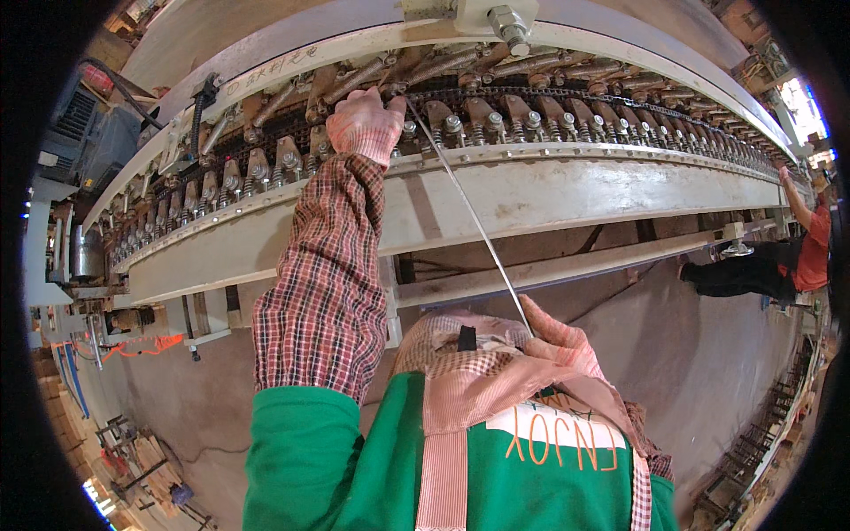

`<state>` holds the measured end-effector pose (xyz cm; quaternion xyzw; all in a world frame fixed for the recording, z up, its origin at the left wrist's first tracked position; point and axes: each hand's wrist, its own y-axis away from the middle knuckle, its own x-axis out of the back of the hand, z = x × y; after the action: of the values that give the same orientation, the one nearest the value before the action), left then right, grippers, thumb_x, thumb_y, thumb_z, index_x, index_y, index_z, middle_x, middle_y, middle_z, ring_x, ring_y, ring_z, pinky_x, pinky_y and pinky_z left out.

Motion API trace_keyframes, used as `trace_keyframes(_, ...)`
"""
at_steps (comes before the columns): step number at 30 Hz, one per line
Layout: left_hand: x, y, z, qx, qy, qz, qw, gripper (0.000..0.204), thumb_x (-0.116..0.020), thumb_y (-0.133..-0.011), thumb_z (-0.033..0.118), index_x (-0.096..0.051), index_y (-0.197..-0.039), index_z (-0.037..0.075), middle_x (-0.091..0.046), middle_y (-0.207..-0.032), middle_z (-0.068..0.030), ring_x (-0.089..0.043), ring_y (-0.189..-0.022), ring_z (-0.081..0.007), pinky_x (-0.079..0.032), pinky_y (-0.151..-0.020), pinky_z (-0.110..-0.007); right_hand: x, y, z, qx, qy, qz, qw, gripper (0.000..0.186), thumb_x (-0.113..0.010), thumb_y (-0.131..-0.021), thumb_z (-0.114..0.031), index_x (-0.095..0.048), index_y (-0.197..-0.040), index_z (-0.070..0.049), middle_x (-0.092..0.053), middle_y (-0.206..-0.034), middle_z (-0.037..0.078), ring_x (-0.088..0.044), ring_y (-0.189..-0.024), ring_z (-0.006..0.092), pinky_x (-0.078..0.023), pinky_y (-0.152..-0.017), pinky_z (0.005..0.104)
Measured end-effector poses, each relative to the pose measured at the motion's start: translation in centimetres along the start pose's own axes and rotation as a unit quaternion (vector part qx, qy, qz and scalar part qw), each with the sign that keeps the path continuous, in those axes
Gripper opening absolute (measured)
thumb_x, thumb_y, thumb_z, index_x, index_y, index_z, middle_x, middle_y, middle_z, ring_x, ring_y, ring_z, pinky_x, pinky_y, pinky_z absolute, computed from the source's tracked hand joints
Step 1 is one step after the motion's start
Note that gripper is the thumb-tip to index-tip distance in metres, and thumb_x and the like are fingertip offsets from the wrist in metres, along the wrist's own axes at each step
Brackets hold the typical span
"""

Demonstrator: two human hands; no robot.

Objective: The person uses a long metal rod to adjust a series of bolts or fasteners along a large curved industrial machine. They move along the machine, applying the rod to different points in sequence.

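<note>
My left hand, in a pinkish knit glove with a checked sleeve cover behind it, reaches into a long machine's row of spring-loaded metal blocks and chain. Its fingers are curled; what they grip is hidden. A long thin metal rod runs from beside that hand down toward my body. At its lower end my gloved right hand is closed on it, close to my chest and partly hidden by pink apron cloth.
A pale steel beam runs beneath the blocks. A co-worker in red is at the machine's far right. A motor stands at the left. Wooden pieces and metal parts lie on the floor at lower left.
</note>
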<state>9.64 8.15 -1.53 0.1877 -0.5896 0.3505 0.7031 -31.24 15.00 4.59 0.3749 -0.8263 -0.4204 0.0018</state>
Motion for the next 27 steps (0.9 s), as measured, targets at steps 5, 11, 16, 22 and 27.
trace_keyframes(5,-0.9,0.3,-0.4,-0.013,-0.008,0.039,0.999,0.052,-0.052,-0.093,0.052,-0.07,-0.111,0.007,-0.07,-0.11,-0.0136,-0.066,-0.103,-0.0338,-0.053,-0.086,-0.049,-0.9,-0.1,0.9,0.026,-0.024,0.005,0.999,0.063,-0.062,-0.097,-0.003,-0.039,-0.155,-0.003,-0.048,-0.153,0.009,-0.05,-0.134,0.0145,-0.04,-0.108,0.0271)
trace_keyframes(11,-0.6,-0.2,0.1,0.02,-0.009,-0.059,0.998,0.058,-0.048,-0.094,0.057,-0.071,-0.116,0.008,-0.069,-0.12,-0.0167,-0.066,-0.11,-0.0371,-0.052,-0.094,-0.049,-1.4,-1.3,3.6,0.042,0.049,0.078,0.995,0.059,-0.06,-0.094,0.003,-0.047,-0.152,-0.005,-0.06,-0.13,0.003,-0.058,-0.106,0.0084,-0.046,-0.091,0.0219)
trace_keyframes(16,-2.1,-0.9,-1.2,-0.016,-0.029,0.034,0.999,0.056,-0.048,-0.092,0.057,-0.077,-0.093,0.008,-0.074,-0.095,-0.0147,-0.071,-0.088,-0.0352,-0.056,-0.074,-0.051,-3.8,-1.1,1.6,0.008,0.054,0.11,0.992,0.063,-0.062,-0.09,-0.003,-0.048,-0.152,-0.008,-0.064,-0.105,-0.004,-0.048,-0.071,0.0047,-0.04,-0.063,0.021)
trace_keyframes(22,-1.0,-0.1,-0.4,0.0,-0.011,0.036,0.999,0.054,-0.054,-0.095,0.055,-0.068,-0.126,0.013,-0.068,-0.124,-0.0124,-0.065,-0.114,-0.0338,-0.053,-0.095,-0.049,-3.5,-0.7,1.5,0.001,0.013,0.093,0.996,0.063,-0.063,-0.09,-0.003,-0.049,-0.151,-0.01,-0.06,-0.087,-0.004,-0.045,-0.067,0.0057,-0.04,-0.06,0.0228)
trace_keyframes(27,-1.1,-0.5,-0.8,0.012,-0.023,0.001,1.0,0.054,-0.051,-0.095,0.056,-0.068,-0.127,0.015,-0.068,-0.129,-0.0104,-0.064,-0.117,-0.0324,-0.052,-0.096,-0.047,-3.7,-2.0,2.1,0.008,0.004,0.075,0.997,0.064,-0.065,-0.09,-0.005,-0.048,-0.152,-0.01,-0.064,-0.091,-0.004,-0.042,-0.063,0.0044,-0.038,-0.055,0.0214)
